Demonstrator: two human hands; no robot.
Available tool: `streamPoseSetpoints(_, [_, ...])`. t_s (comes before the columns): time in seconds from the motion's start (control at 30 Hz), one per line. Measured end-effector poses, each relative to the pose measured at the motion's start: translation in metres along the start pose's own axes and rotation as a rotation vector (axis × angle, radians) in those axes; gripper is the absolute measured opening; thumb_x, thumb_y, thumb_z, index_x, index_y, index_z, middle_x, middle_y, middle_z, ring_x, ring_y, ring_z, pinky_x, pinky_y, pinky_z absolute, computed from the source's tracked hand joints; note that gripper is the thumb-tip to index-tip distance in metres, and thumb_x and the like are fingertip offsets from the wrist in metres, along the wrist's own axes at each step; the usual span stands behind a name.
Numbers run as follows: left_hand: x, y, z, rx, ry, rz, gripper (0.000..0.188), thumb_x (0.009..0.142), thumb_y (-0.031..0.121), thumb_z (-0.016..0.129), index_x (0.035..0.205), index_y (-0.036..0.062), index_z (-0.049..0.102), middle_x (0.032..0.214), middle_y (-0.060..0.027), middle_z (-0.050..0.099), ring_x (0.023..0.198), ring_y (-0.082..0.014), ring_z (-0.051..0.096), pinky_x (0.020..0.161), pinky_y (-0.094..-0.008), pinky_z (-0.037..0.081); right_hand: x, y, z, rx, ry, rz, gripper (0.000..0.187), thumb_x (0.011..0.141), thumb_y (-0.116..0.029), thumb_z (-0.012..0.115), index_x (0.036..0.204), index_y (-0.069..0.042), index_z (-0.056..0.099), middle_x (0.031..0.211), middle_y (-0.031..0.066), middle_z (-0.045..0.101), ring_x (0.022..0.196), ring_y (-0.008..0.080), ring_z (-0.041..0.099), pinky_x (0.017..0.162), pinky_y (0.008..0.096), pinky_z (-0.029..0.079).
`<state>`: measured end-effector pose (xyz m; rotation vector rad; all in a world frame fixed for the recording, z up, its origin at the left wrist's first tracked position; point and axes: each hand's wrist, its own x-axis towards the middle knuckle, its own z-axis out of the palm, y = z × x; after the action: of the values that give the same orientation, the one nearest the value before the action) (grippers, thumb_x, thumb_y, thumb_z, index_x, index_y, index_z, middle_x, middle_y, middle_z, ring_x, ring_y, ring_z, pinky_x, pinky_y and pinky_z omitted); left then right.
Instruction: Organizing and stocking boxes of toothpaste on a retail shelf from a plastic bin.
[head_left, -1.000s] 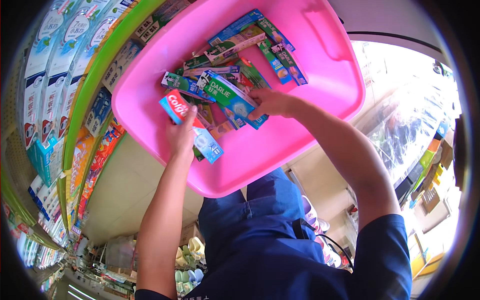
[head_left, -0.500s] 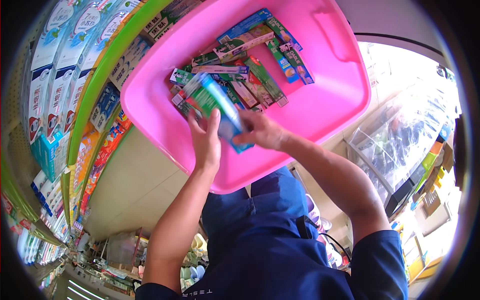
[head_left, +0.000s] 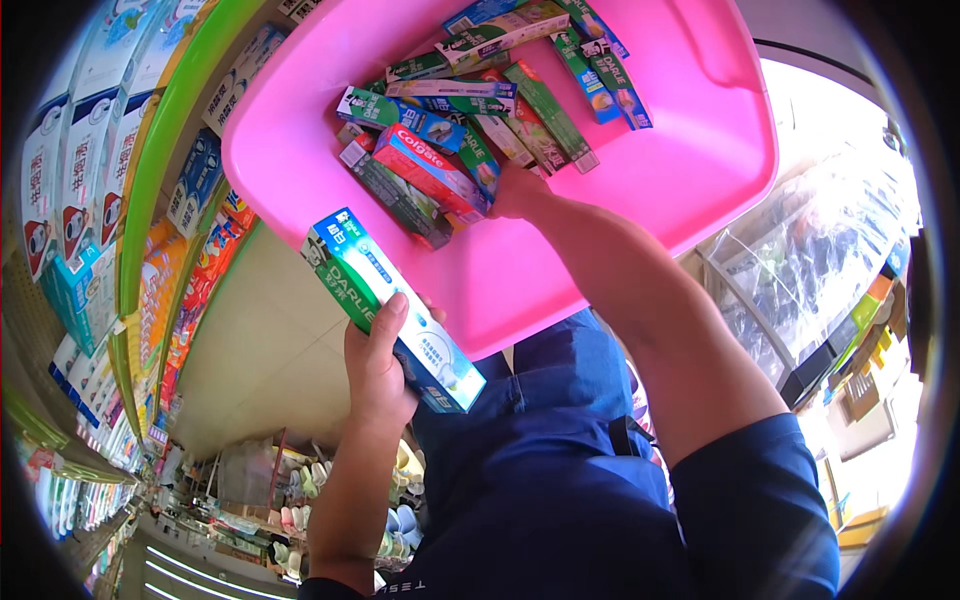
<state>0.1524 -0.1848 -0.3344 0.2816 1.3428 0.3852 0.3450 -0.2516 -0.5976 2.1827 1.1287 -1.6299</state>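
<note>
My left hand (head_left: 380, 365) grips a long green, white and blue toothpaste box (head_left: 395, 310), its thumb lying across the top face. That box is tilted just outside the near left rim of a pink plastic tub (head_left: 540, 285). Inside the tub, my right hand (head_left: 521, 192) is at the lower end of a green and blue toothpaste box (head_left: 478, 160). The fingers there are mostly hidden, so their grip does not show. A red toothpaste box (head_left: 430, 172) and a dark green one (head_left: 395, 195) lie just left of that hand.
Several more toothpaste boxes (head_left: 505, 32) are heaped toward the tub's far side. Shelves with a green edge (head_left: 160, 150) and packed cartons run along the left. Plastic-wrapped goods (head_left: 810, 250) stand at the right, and pastel footwear (head_left: 400, 530) sits on racks below.
My hands have moved apart. The left has drawn its toothpaste box down and left, out over the tub's rim. My right hand has left that box and reached farther into the tub.
</note>
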Motion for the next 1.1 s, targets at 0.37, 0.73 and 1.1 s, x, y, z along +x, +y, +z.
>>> streamPoseSetpoints(0.37, [-0.003,0.011,-0.017,0.062,-0.075,-0.035,0.028,0.091,0.022,0.066,0.108,0.0017,0.056,0.086,-0.0094,0.062,0.079,-0.0233,0.066,0.072,-0.0365,0.054,-0.08,-0.017,-0.082,-0.305,-0.158,-0.153,0.06,0.071,-0.041,0.072,0.106,0.006,0.064,0.105,0.0234,0.07,0.096,0.0365,0.07,0.083,0.0438,0.057])
streamPoseSetpoints(0.73, [-0.007,0.026,-0.002,0.136,-0.153,-0.033,0.039,0.091,0.024,0.065,0.12,0.0022,0.052,0.091,-0.01,0.061,0.081,-0.0227,0.065,0.075,-0.0371,0.054,-0.103,0.082,-0.16,-0.362,-0.116,-0.222,0.047,0.075,-0.023,0.068,0.119,-0.008,0.064,0.105,0.0158,0.071,0.1,0.0333,0.069,0.082,0.0432,0.055])
streamPoseSetpoints(1.1, [-0.017,0.004,0.024,0.175,-0.036,-0.076,0.057,0.09,0.035,0.065,0.134,0.0032,0.046,0.095,-0.0103,0.058,0.083,-0.0225,0.063,0.073,-0.0383,0.053,0.023,0.121,-0.107,0.127,0.625,0.438,0.049,0.086,-0.035,0.062,0.12,0.002,0.062,0.121,0.0243,0.064,0.115,0.0349,0.063,0.093,0.0443,0.052])
